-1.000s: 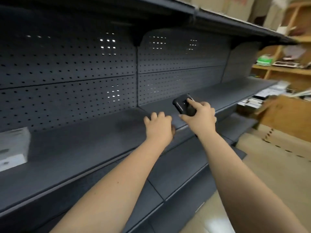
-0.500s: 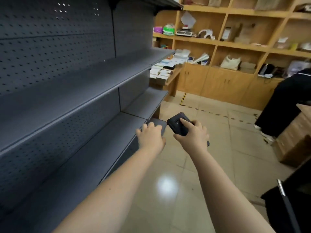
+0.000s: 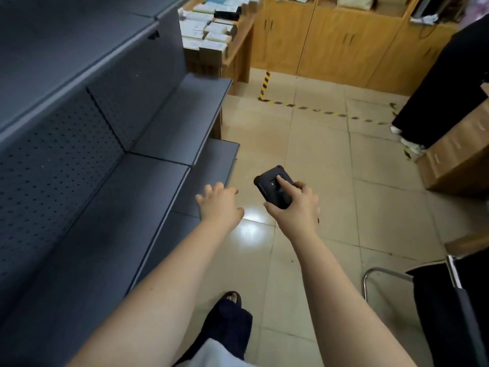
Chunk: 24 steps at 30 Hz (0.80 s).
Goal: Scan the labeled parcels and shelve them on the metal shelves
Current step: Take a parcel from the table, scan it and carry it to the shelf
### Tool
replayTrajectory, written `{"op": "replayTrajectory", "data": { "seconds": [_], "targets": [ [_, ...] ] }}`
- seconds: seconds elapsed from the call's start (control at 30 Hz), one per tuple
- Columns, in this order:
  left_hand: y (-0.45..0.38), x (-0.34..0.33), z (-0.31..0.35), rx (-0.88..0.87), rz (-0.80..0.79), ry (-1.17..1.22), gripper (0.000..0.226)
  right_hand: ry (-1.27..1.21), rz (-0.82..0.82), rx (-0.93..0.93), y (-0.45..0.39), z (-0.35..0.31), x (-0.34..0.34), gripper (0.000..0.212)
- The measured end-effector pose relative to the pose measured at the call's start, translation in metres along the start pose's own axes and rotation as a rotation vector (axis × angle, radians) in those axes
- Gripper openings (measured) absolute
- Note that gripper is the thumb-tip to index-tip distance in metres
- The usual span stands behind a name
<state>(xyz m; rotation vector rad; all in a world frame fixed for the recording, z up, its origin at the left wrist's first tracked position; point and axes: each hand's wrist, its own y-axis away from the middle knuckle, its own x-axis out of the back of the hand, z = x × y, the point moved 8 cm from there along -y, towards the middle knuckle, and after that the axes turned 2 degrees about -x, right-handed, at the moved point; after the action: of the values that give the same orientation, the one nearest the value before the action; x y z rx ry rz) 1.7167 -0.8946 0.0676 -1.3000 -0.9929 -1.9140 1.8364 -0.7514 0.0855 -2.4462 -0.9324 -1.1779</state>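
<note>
Nearest, the left hand (image 3: pixel 221 205) hangs over the floor beside the front edge of the grey metal shelves (image 3: pixel 148 186), fingers loosely spread and holding nothing. Just right of it, the right hand (image 3: pixel 297 207) grips a black handheld scanner (image 3: pixel 270 185), fingers wrapped round its body and the forefinger laid on top. Farther off, small labeled parcels (image 3: pixel 209 33) lie stacked on a wooden counter (image 3: pixel 240 51) past the shelves' far end.

The metal shelves (image 3: pixel 148 197) are showing matt grey paint and perforated backs; beside them the floor tiles (image 3: pixel 304 133) are gleaming glossy, the scanner (image 3: pixel 270 192) looking matt black plastic.
</note>
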Motion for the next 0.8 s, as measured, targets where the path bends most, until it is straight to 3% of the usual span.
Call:
{"op": "replayTrajectory", "data": {
  "seconds": [0.13, 0.27, 0.6, 0.8],
  "targets": [
    [-0.099, 0.011, 0.005, 0.033, -0.089, 0.079, 0.036, 0.093, -0.031, -0.032, -0.086, -0.014, -0.011, 0.063],
    [-0.19, 0.032, 0.025, 0.017, -0.089, 0.14, 0.037, 0.141, 0.005, -0.045, -0.169, -0.024, -0.004, 0.061],
    [-0.421, 0.102, 0.128, -0.022, 0.239, 0.167, 0.037, 0.115, 0.085, -0.001, -0.441, -0.031, 0.019, 0.062],
    [-0.579, 0.134, 0.181, 0.001, 0.115, 0.091, 0.051, 0.079, 0.028, 0.089, -0.63, -0.065, 0.029, 0.063]
  ]
}}
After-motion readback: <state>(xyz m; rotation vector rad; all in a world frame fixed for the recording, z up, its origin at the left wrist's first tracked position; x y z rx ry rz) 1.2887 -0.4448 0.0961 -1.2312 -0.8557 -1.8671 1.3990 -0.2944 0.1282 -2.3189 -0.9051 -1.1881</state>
